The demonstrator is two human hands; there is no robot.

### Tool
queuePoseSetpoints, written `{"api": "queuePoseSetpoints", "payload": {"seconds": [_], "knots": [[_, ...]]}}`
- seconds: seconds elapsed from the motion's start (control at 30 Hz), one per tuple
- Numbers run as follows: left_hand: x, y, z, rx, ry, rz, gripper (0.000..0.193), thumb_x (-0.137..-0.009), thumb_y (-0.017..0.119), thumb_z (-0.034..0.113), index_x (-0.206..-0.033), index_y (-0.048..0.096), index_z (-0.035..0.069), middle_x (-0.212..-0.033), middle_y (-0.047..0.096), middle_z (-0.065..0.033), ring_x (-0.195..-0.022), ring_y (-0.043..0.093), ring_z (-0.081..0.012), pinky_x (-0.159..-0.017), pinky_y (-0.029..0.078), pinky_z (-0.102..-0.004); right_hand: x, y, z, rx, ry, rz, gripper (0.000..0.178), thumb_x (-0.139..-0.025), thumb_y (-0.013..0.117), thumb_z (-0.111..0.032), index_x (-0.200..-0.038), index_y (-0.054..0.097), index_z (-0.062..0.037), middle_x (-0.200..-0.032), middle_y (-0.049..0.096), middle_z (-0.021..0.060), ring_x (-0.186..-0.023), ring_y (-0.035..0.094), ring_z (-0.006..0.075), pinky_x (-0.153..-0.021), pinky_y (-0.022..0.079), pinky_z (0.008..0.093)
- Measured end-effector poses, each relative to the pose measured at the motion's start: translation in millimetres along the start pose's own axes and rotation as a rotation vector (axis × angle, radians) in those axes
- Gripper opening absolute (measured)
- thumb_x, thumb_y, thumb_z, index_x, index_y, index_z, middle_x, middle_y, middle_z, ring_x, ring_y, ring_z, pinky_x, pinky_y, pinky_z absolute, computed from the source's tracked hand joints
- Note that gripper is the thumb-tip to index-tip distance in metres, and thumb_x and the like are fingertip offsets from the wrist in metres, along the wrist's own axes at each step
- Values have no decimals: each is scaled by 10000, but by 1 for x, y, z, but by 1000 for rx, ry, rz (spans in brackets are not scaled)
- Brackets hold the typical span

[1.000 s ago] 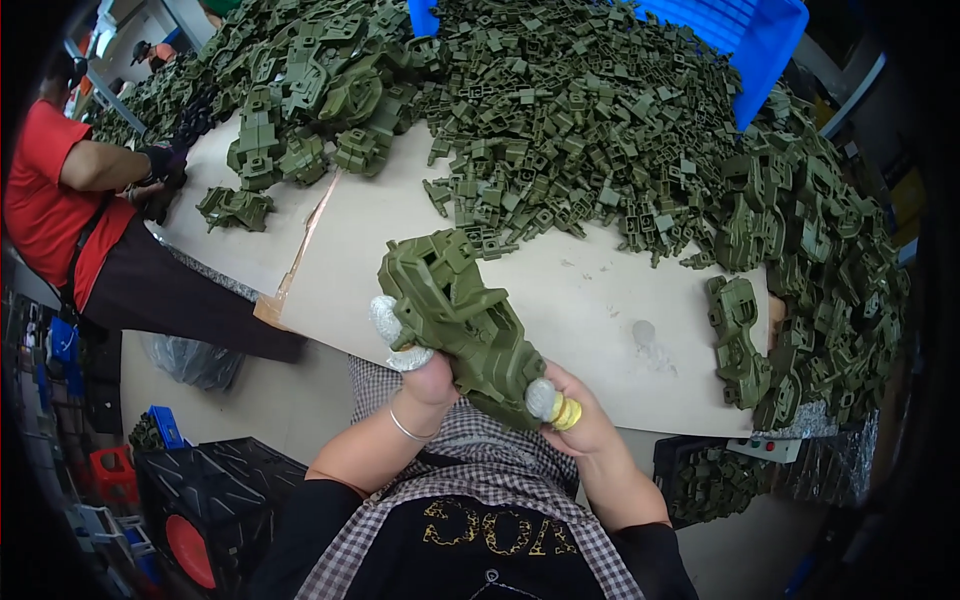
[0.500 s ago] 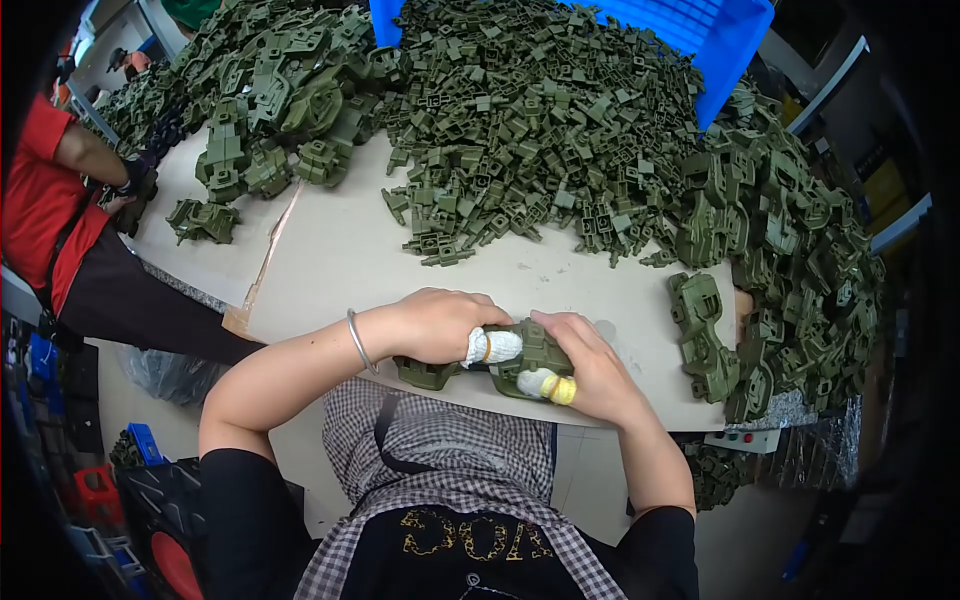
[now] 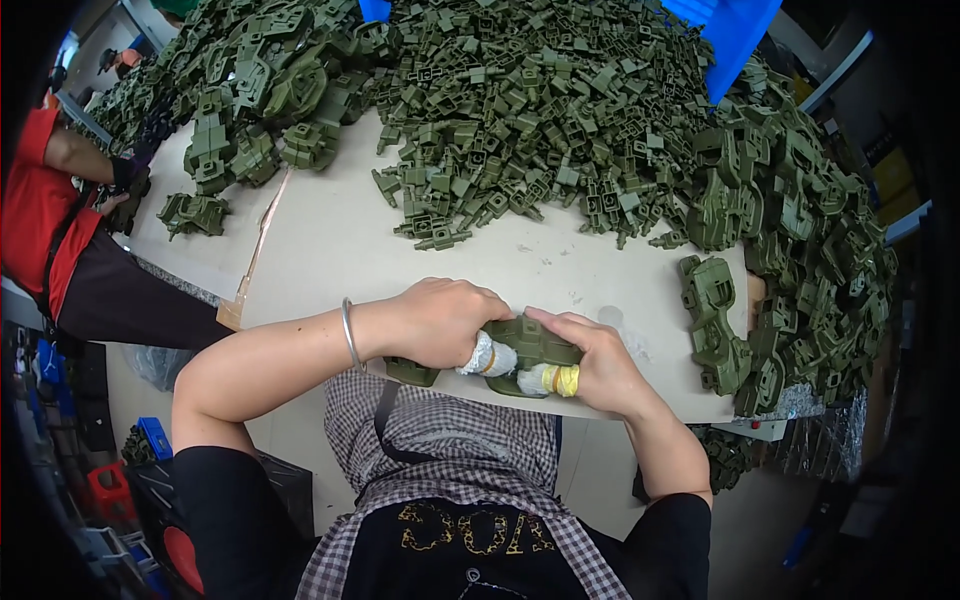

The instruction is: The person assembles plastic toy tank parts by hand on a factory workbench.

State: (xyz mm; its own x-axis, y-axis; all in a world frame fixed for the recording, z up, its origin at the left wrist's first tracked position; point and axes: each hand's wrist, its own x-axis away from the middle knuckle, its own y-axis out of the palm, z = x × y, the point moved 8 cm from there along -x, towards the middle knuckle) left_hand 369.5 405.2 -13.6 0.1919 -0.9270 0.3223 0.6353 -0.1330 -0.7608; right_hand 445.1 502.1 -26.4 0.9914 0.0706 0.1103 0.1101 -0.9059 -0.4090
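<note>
A green plastic housing part (image 3: 528, 342) lies at the near edge of the white table (image 3: 340, 240). My left hand (image 3: 440, 322) covers its left half from above, thumb wrapped in white tape. My right hand (image 3: 592, 362) grips its right end, with a taped, yellow-tipped thumb pressed on its front. Most of the part is hidden under both hands.
A large heap of small green plastic pieces (image 3: 540, 110) fills the far table. Bigger green housings (image 3: 790, 230) pile up at the right, more at the far left (image 3: 250, 90). A blue bin (image 3: 735, 35) stands behind. A person in red (image 3: 40, 210) works at the left.
A second ago I held the green housing up in the air before my chest. Both hands have since brought it down flat onto the table's near edge and now press on it.
</note>
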Motion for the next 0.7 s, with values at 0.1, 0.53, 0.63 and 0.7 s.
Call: {"api": "queuePoseSetpoints", "payload": {"seconds": [0.1,0.53,0.63,0.7], "knots": [[0,-1,-2,-2,-3,18,470,-718,661,269,-1092,553,5,-1043,602,-134,-911,592,-304,-784,470,-373,-6,1,3,13,22,-30,586,-672,725,-114,-1206,502,-23,-1046,577,104,-965,571,208,-849,444,309],[59,12,-70,879,144,463,563,-829,582,91,-1331,330,51,-1282,421,-108,-1162,437,-180,-957,370,-302,-1,-60,-37,168,-328,393,505,-679,707,-112,-1137,518,-10,-1110,532,138,-1045,519,278,-893,421,342],[62,23,-86,932,128,618,612,-823,582,68,-1357,283,57,-1310,398,-111,-1163,437,-186,-962,365,-296,1,-36,-77,393,-479,453,439,-655,717,-103,-1048,545,-13,-1077,537,143,-997,525,292,-869,428,357],[61,25,-80,1097,225,654,614,-825,580,70,-1358,275,52,-1318,390,-122,-1170,434,-191,-962,366,-300,-10,1,-94,505,-631,389,358,-639,702,-110,-943,541,-13,-1010,540,136,-922,524,294,-791,435,374]]}}
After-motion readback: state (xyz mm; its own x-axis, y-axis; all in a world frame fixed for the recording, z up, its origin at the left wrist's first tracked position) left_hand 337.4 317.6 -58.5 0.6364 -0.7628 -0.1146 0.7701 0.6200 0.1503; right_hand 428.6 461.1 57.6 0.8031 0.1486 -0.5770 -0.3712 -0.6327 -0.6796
